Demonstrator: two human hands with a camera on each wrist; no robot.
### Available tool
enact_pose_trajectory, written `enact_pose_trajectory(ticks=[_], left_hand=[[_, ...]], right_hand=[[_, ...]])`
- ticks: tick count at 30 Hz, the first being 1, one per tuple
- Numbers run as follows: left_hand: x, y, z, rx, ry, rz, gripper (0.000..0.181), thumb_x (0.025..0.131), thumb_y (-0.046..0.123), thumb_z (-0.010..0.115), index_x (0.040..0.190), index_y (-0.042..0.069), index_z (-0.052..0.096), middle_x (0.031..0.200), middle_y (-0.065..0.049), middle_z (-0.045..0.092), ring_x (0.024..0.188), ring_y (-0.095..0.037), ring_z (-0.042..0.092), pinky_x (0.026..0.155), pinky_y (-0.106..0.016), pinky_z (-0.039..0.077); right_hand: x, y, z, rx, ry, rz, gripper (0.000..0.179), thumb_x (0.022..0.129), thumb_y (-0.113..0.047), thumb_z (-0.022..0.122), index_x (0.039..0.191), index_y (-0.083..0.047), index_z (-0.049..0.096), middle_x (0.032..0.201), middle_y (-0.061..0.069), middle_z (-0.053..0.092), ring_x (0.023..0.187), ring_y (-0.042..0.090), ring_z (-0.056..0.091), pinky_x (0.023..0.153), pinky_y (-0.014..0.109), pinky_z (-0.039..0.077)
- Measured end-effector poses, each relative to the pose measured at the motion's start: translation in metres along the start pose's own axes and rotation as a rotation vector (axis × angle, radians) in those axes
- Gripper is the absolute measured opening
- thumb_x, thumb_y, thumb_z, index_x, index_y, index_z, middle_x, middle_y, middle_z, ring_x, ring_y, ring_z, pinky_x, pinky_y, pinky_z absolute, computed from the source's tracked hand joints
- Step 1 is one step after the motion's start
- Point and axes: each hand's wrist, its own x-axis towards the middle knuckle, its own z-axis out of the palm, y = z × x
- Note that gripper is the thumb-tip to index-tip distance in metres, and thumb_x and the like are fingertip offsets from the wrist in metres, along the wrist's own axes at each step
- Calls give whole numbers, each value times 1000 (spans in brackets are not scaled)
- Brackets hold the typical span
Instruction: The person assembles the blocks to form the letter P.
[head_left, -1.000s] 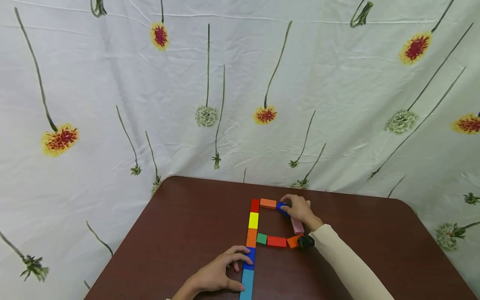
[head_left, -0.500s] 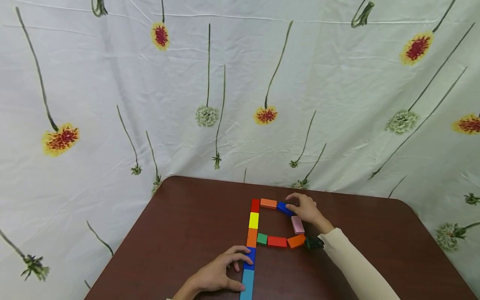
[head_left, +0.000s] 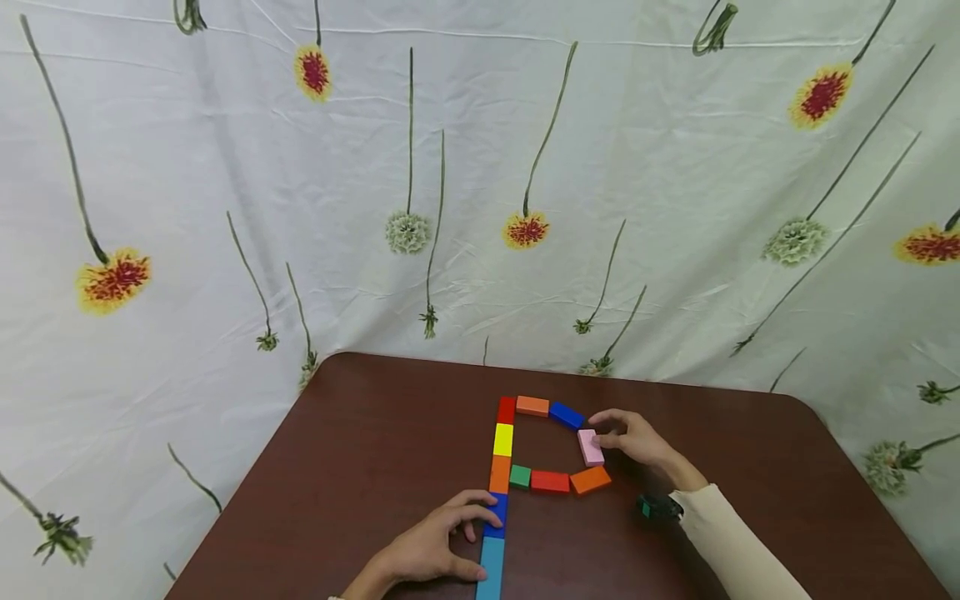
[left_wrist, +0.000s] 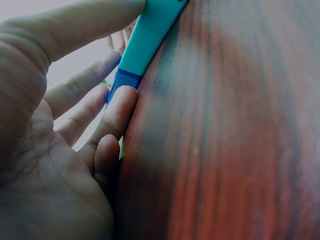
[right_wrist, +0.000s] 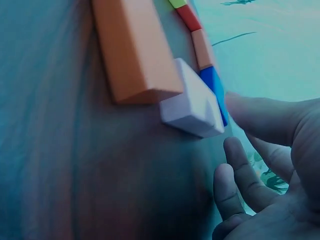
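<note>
Toy blocks lie on the table in a P-like outline. My left hand (head_left: 431,537) rests along its straight column, fingertips on the dark blue block (head_left: 495,517) and thumb at the light blue block (head_left: 491,562). In the left wrist view the thumb touches the light blue block (left_wrist: 147,40), and the fingers are loosely bent. My right hand (head_left: 637,442) is beside the pink block (head_left: 590,448), its thumb tip right at that block's edge. The right wrist view shows the thumb and fingers spread apart, nothing between them, near the pink block (right_wrist: 192,102).
Red (head_left: 507,409), yellow (head_left: 503,440) and orange (head_left: 499,473) blocks continue the column. The loop also has a salmon block (head_left: 532,406), a blue block (head_left: 566,414), a green block (head_left: 520,477), a red block (head_left: 550,482) and an orange block (head_left: 591,480). Flowered cloth hangs behind the table (head_left: 375,433).
My right hand has left the blue block at the top of the loop and moved right and nearer, to the pink block. My left hand stays in place.
</note>
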Motion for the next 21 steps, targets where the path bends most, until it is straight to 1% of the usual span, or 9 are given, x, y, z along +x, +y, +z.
enact_pose_trajectory(ticks=[3,7,10,13,18,21], left_hand=[[0,1,0,-4,2,-3,42,85,20,80,125,18,66,153,-9,37,97,-16,50,79,-23,41],[0,1,0,-4,2,-4,41,86,20,80,125,18,66,153,-10,37,96,-14,50,79,-23,40],[1,1,0,-3,0,-2,41,86,20,79,125,17,66,153,-10,37,96,-14,50,79,-23,40],[2,1,0,-1,0,3,42,86,20,79,125,16,66,153,-11,37,96,-15,50,79,-23,40],[2,1,0,5,-1,9,42,86,20,79,125,16,65,153,-11,37,97,-14,50,80,-23,41],[2,1,0,13,-2,8,42,86,20,79,125,16,65,153,-11,37,97,-14,50,81,-22,41]], right_hand=[[-1,3,1,-16,-15,-19,33,88,-12,76,118,-3,68,117,16,65,82,22,54,75,33,48],[-2,4,2,-34,-12,-31,30,88,-10,75,117,-4,69,118,16,65,83,22,53,75,33,48],[-2,3,2,-41,-7,-26,29,88,-10,75,116,-4,70,118,17,65,84,23,54,76,33,48],[-4,2,2,-38,7,-18,31,89,-13,76,118,-5,69,118,15,65,84,22,54,75,32,47],[-19,-2,0,-19,41,-23,36,88,-17,77,120,-6,67,116,14,64,82,22,53,67,29,44],[-32,-3,-1,-30,21,-60,39,87,-19,79,121,-6,66,118,15,63,86,23,52,68,29,44]])
